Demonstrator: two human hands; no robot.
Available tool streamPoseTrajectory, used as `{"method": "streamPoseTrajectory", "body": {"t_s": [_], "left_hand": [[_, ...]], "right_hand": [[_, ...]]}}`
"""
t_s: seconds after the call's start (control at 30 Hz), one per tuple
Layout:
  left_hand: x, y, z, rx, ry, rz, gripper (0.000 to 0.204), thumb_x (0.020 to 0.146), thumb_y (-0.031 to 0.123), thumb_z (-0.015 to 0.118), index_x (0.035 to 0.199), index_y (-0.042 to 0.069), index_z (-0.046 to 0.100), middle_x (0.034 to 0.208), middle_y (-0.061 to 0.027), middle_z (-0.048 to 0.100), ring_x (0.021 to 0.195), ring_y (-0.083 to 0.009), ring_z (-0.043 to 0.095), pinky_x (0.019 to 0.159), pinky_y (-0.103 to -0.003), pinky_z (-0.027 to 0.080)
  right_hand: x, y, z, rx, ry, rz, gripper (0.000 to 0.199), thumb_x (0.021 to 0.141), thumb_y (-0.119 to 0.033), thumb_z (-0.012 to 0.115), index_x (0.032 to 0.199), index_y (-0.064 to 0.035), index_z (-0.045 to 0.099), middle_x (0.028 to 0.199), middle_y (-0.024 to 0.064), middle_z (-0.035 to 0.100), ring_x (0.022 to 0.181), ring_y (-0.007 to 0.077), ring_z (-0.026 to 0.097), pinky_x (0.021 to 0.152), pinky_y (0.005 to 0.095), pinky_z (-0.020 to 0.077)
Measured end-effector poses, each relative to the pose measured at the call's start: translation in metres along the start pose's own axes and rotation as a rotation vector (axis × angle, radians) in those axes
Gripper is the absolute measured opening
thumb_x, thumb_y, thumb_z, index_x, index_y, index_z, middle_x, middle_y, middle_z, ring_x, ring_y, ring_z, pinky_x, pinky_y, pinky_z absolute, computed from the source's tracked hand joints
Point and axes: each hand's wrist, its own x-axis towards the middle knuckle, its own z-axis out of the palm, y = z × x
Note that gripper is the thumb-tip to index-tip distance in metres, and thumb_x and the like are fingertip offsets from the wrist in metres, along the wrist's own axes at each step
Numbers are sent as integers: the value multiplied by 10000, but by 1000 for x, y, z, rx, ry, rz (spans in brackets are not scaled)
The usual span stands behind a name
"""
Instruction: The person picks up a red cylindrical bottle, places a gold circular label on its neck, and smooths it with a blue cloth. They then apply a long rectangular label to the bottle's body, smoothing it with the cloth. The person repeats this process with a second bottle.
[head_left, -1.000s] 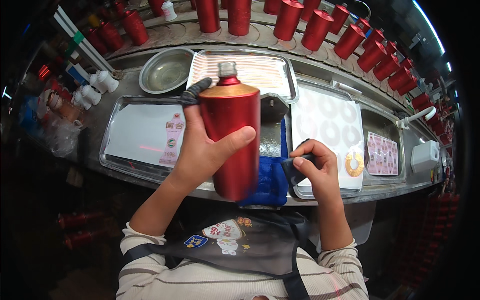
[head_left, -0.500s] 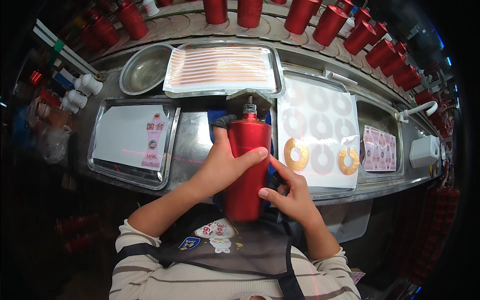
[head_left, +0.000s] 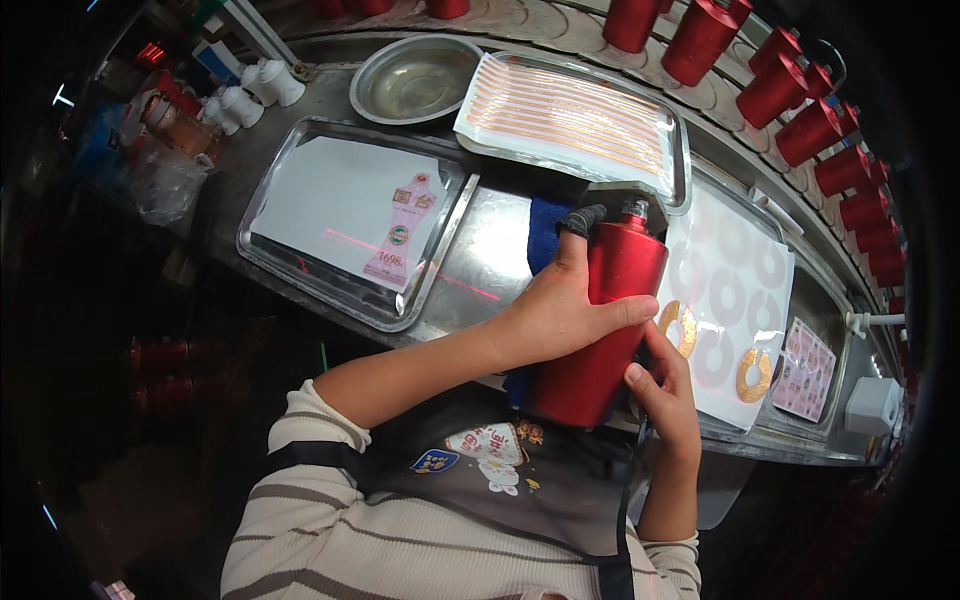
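A glossy red bottle (head_left: 630, 265) with a clear glass neck leans in front of my apron, its neck pointing up and away. My left hand (head_left: 570, 310) wraps round its left side, the thumb lying across the front; a black cover sits on one fingertip. Lower on the right side, my right hand (head_left: 665, 390) grips the bottle, its thumb near the edge and its other fingers partly hidden. Behind the neck is a grey angled metal piece (head_left: 657, 208). Beside the bottle, a blue cloth (head_left: 542, 240) shows on the steel bench.
To the left, a steel tray (head_left: 437, 270) carries a pink label sheet (head_left: 400, 235). Behind stand a metal bowl (head_left: 415, 80) and a tray of gold strips (head_left: 575, 115). Gold ring labels (head_left: 752, 375) lie on a white sheet, right. Red bottles (head_left: 700, 45) line a conveyor (head_left: 560, 38).
The view has swung left, so the bench appears shifted right and tilted. Both hands keep their hold on the red bottle, which now slants more.
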Motion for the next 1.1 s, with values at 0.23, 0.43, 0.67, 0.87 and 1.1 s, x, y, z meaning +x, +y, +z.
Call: {"method": "streamPoseTrajectory", "body": {"t_s": [0.23,0.43,0.67,0.87,1.1], "left_hand": [[0,-54,-115,284,474,54,146,936,67,664,1054,-12,630,1000,-71,699,883,-92,649,771,-254,531],[20,-119,-235,1089,555,109,570,734,388,826,1084,13,578,1135,-181,619,1156,-372,565,974,-491,420],[20,-129,-308,1164,514,14,692,725,518,809,1119,6,562,1175,-178,604,1182,-360,548,1018,-480,358],[31,-123,-332,1065,395,89,559,692,435,829,1018,43,601,1090,-107,649,1136,-323,588,1005,-461,359],[51,-138,-354,1017,387,189,600,623,333,876,1093,52,629,1024,-98,683,986,-289,662,898,-421,487]], "right_hand": [[2,-9,-2,-2,-45,37,769,930,-211,702,1549,47,325,1521,145,447,1409,235,420,1141,354,345],[2,-11,-1,-47,-33,59,794,923,-297,711,1541,43,345,1510,147,457,1407,250,425,1142,359,337],[0,-15,3,-43,-9,95,801,920,-317,707,1537,46,348,1486,147,485,1397,244,437,1148,355,324],[1,-14,7,-58,24,49,741,927,-278,701,1537,-3,381,1089,-5,613,656,7,435,544,181,306],[-6,-15,-3,-145,34,40,745,944,-90,683,1582,-36,303,1577,122,399,1209,96,522,862,226,522]]}}
